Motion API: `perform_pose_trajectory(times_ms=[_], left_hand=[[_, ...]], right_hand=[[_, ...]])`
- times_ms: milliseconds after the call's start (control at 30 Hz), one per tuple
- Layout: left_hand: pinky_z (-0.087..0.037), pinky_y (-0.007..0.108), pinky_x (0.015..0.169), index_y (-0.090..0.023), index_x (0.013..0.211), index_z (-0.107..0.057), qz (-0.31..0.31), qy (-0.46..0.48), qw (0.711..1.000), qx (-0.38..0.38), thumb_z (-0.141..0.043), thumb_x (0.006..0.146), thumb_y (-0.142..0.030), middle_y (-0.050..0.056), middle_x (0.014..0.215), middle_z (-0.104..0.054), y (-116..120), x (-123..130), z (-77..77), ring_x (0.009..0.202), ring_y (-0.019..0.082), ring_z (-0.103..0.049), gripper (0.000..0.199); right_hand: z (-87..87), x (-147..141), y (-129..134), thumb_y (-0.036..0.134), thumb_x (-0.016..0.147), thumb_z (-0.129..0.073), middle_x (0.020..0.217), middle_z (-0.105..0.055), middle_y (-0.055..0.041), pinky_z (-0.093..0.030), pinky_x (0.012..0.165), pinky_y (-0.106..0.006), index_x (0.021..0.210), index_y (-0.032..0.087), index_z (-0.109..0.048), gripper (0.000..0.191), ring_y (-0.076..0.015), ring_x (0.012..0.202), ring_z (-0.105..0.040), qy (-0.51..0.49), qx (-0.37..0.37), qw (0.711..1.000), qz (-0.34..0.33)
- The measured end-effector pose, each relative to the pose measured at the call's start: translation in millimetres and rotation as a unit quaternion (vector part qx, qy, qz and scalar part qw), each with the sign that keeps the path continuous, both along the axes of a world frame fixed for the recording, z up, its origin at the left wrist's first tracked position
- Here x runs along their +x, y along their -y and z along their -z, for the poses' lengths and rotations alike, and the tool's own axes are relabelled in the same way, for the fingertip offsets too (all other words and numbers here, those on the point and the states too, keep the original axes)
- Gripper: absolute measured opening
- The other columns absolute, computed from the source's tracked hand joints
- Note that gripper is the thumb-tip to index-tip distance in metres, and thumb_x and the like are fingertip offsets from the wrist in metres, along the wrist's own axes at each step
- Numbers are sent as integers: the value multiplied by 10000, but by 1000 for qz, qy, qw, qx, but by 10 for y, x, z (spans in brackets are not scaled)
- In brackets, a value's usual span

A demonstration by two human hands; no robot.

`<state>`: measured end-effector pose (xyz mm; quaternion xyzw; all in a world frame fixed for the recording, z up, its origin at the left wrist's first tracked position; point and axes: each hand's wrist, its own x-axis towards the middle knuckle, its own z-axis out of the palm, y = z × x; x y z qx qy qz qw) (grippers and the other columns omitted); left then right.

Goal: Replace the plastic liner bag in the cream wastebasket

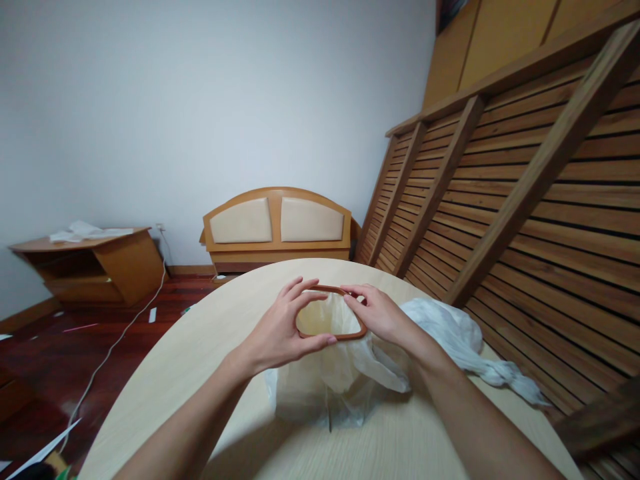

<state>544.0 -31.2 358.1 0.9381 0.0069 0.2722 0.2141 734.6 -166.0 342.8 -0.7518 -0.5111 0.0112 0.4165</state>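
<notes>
In the head view, the brown ring [353,336] sits above the table [175,373], a translucent plastic bag [345,380] hanging below it. The ring looks light and fairly stiff, best taken at opposite sides; the bag seems thin, soft, slippery and easily torn. The left hand [287,323] spans the ring's left end, thumb along the near edge; the right hand [373,310] grips its far right corner. Both forearms slant inward from below.
</notes>
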Motion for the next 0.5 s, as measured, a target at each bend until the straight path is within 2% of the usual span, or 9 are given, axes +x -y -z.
perform_pose_trajectory(times_ms=[200, 400, 500], left_hand=[[-315, 609, 1169, -219, 1309, -570, -2, -4, 1000, -5, -740, 775, -596, 153, 1517, -465, -7, -1, 8, 1459, 359, -329, 675], [-358, 599, 1143, -220, 1293, -577, 13, 2, 1000, 9, -751, 763, -591, 145, 1422, -572, 1, 5, -21, 1409, 355, -415, 670], [-375, 582, 1135, -211, 1299, -572, 13, -5, 1000, 8, -745, 764, -599, 133, 1386, -603, 2, -3, -34, 1396, 352, -426, 683]], right_hand=[[-5, 10, 23, 322, 956, -494, 1167, -728, -138, -491, 991, -460, 1197, 198, -724, 356, -292, 1100, -666, 34, 6, 999, -28], [-22, 35, 34, 309, 978, -451, 1146, -746, -98, -501, 972, -430, 1152, 234, -744, 350, -283, 1094, -670, 53, -5, 996, -65], [-21, 39, 36, 332, 978, -453, 1137, -745, -105, -503, 967, -428, 1150, 237, -746, 353, -291, 1091, -672, 54, -6, 997, -56]])
